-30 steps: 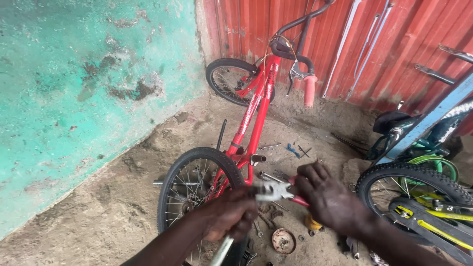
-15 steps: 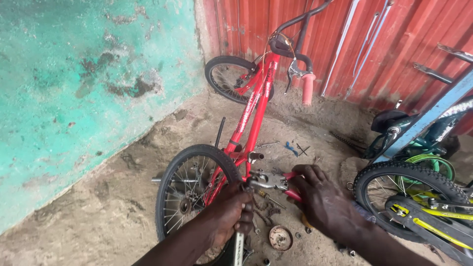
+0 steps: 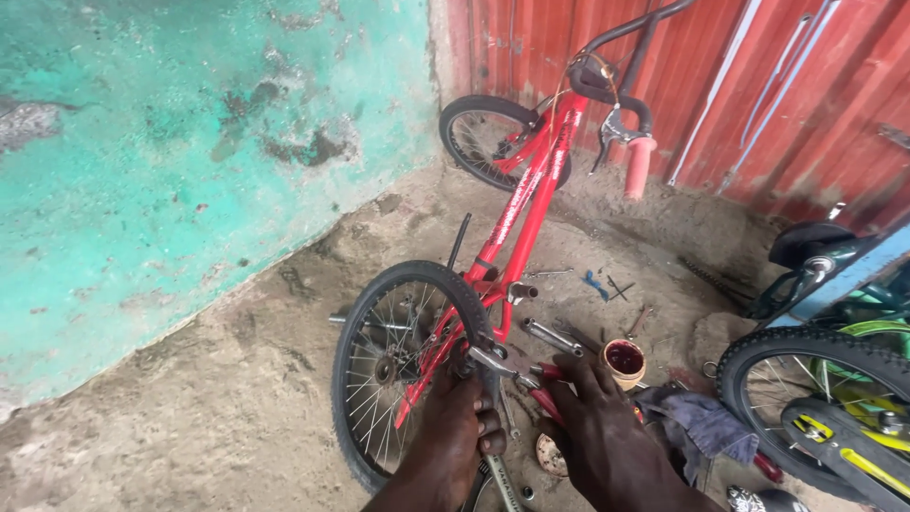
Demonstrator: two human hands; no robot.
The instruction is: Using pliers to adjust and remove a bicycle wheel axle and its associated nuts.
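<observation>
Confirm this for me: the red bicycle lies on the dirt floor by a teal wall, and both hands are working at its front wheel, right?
Not quite. The head view shows the left hand and right hand at the rear wheel, not the front one. The red bicycle does lie on the dirt floor by the teal wall.

- The left hand point(image 3: 455, 431) covers the red bicycle's point(image 3: 526, 204) rear frame beside the rear wheel point(image 3: 398, 365); what its grip closes on cannot be told.
- The right hand point(image 3: 602, 427) hides most of the red-handled pliers point(image 3: 517, 372); only the jaws show.
- Both forearms are cut off by the bottom edge.
- The blue bicycle point(image 3: 834, 284), right of the red one, is cut off by the right edge.
- Small tools point(image 3: 602, 284) lying past the pliers are too small to identify.
</observation>
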